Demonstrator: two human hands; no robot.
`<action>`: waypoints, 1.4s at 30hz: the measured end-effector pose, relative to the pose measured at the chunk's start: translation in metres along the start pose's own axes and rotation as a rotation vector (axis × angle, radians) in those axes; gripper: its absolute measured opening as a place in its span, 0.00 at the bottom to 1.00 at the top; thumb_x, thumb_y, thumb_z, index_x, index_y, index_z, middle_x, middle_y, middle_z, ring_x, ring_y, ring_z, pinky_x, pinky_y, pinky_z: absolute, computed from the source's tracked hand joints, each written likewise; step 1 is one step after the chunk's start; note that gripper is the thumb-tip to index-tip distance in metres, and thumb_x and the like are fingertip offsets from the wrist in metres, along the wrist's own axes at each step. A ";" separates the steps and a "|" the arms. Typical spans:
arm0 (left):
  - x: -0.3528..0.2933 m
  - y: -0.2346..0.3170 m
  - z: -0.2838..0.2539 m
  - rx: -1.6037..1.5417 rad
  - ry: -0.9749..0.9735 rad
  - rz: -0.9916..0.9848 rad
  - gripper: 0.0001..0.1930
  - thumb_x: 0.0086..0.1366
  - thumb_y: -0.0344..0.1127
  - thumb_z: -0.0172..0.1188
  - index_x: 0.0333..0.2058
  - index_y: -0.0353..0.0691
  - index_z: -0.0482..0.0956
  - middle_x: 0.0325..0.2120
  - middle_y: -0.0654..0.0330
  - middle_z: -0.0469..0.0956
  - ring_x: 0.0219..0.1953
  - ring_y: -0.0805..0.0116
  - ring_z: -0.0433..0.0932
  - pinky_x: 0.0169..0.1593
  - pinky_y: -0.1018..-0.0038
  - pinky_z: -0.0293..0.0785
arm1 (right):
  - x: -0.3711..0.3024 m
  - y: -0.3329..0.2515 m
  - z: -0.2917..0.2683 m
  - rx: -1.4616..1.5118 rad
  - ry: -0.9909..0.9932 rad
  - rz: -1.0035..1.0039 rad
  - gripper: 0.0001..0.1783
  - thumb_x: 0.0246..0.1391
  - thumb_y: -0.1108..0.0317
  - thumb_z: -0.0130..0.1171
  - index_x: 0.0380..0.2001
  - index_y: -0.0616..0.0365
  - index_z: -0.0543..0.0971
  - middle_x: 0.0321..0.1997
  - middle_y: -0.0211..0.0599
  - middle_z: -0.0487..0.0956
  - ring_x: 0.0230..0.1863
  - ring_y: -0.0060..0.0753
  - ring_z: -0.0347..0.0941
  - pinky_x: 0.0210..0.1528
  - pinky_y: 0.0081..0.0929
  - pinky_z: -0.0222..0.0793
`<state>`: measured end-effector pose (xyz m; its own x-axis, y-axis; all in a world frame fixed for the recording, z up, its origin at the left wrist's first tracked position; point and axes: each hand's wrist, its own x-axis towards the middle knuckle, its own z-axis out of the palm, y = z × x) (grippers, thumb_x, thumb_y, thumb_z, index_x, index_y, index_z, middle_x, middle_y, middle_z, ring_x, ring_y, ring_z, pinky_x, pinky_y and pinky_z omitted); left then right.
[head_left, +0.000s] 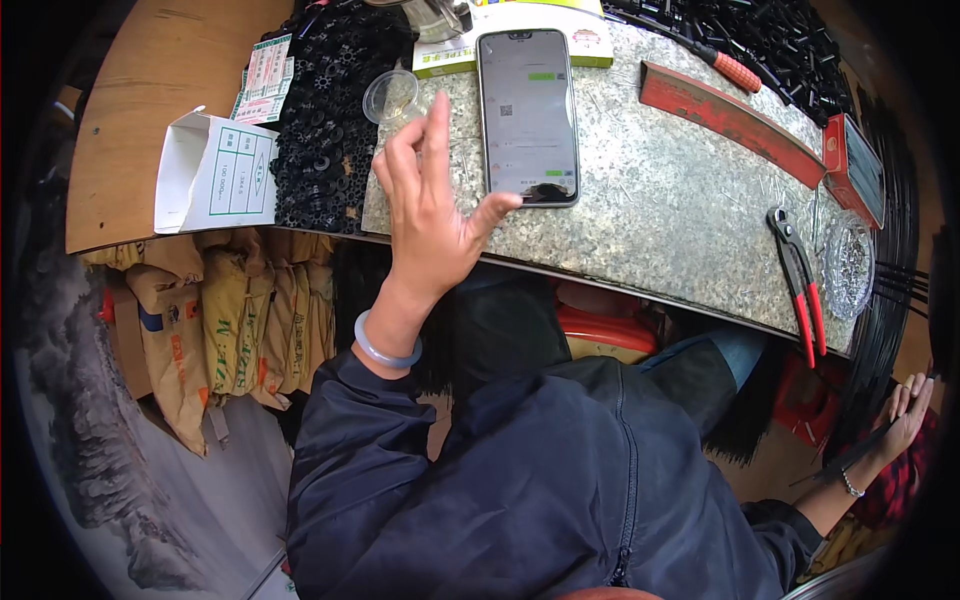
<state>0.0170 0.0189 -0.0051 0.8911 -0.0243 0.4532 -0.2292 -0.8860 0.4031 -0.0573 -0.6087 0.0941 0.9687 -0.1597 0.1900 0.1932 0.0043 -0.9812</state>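
My left hand (428,205) is raised over the front edge of the stone-topped table, fingers apart and nothing in them. Its thumb tip reaches the lower left corner of a smartphone (530,120), touching or just above it; I cannot tell which. The phone lies upright to me with a lit chat screen. Far to the right, below the table's edge, my right hand (905,415) has its fingers closed around what looks like thin black rods (862,448). Part of that grip is hidden by the angle.
Red-handled pliers (796,280), a clear dish of small metal pieces (848,265) and a red angled metal bar (730,122) lie on the table's right. At left are a white carton (218,170), a round clear container (392,98) and black plastic parts (315,150). Sacks (240,320) stand below.
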 end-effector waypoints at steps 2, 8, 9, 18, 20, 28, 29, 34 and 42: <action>-0.002 -0.005 -0.009 -0.017 -0.079 0.075 0.41 0.52 0.69 0.46 0.56 0.42 0.64 0.50 0.48 0.59 0.49 0.53 0.56 0.52 0.60 0.55 | 0.002 -0.001 -0.009 0.038 0.025 0.012 0.19 0.58 0.77 0.39 0.52 0.72 0.58 0.35 0.33 0.58 0.24 0.18 0.52 0.22 0.12 0.53; 0.003 -0.003 -0.002 0.141 -0.105 0.268 0.37 0.53 0.68 0.47 0.52 0.45 0.71 0.51 0.50 0.61 0.50 0.52 0.56 0.55 0.61 0.53 | 0.004 0.003 -0.002 0.095 0.026 0.013 0.13 0.59 0.76 0.37 0.47 0.70 0.60 0.33 0.32 0.57 0.23 0.17 0.50 0.20 0.11 0.52; 0.003 -0.002 0.001 0.211 -0.069 0.185 0.38 0.53 0.68 0.48 0.52 0.44 0.70 0.50 0.50 0.63 0.51 0.52 0.56 0.55 0.61 0.53 | 0.004 0.002 -0.001 0.054 0.081 0.017 0.12 0.60 0.76 0.37 0.46 0.70 0.61 0.32 0.32 0.57 0.22 0.17 0.50 0.19 0.12 0.52; -0.007 -0.004 -0.004 0.021 0.064 0.154 0.37 0.54 0.65 0.49 0.52 0.41 0.70 0.44 0.53 0.66 0.45 0.56 0.61 0.48 0.65 0.59 | 0.002 -0.002 0.010 0.101 0.055 0.019 0.10 0.61 0.74 0.36 0.43 0.68 0.62 0.32 0.32 0.57 0.22 0.16 0.50 0.19 0.11 0.51; -0.010 -0.005 -0.004 0.033 0.057 0.165 0.35 0.54 0.65 0.49 0.51 0.43 0.71 0.44 0.54 0.67 0.44 0.57 0.61 0.47 0.66 0.60 | 0.003 0.000 0.012 0.078 0.061 0.017 0.10 0.61 0.74 0.36 0.43 0.68 0.62 0.32 0.32 0.57 0.22 0.17 0.50 0.19 0.11 0.51; -0.008 -0.005 -0.006 0.074 -0.049 0.274 0.30 0.57 0.65 0.46 0.48 0.51 0.76 0.45 0.55 0.66 0.44 0.60 0.59 0.45 0.70 0.59 | 0.004 -0.001 0.021 0.058 0.007 0.011 0.07 0.61 0.75 0.35 0.39 0.67 0.61 0.31 0.32 0.57 0.21 0.17 0.51 0.17 0.11 0.52; -0.006 -0.002 -0.005 0.124 -0.082 0.236 0.33 0.54 0.66 0.47 0.50 0.50 0.73 0.44 0.54 0.66 0.44 0.59 0.59 0.47 0.67 0.57 | 0.003 -0.001 0.025 0.059 0.026 0.000 0.07 0.61 0.75 0.35 0.39 0.67 0.61 0.31 0.33 0.57 0.20 0.17 0.51 0.17 0.11 0.53; -0.007 0.002 0.001 0.110 0.007 0.073 0.45 0.49 0.71 0.48 0.57 0.40 0.63 0.39 0.54 0.62 0.40 0.59 0.58 0.48 0.66 0.56 | 0.003 0.000 0.017 0.070 0.018 -0.005 0.06 0.61 0.74 0.36 0.39 0.67 0.61 0.30 0.33 0.58 0.20 0.17 0.51 0.16 0.11 0.53; -0.011 -0.004 0.002 0.130 0.060 0.140 0.48 0.48 0.72 0.48 0.58 0.37 0.59 0.36 0.56 0.61 0.39 0.62 0.58 0.46 0.68 0.57 | 0.004 -0.004 0.013 0.166 -0.049 0.010 0.04 0.60 0.76 0.36 0.35 0.65 0.61 0.30 0.34 0.58 0.20 0.17 0.51 0.16 0.11 0.53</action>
<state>0.0086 0.0216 -0.0137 0.8283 -0.1277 0.5455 -0.2935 -0.9283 0.2282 -0.0518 -0.5962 0.0989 0.9763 -0.1107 0.1858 0.2027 0.1694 -0.9645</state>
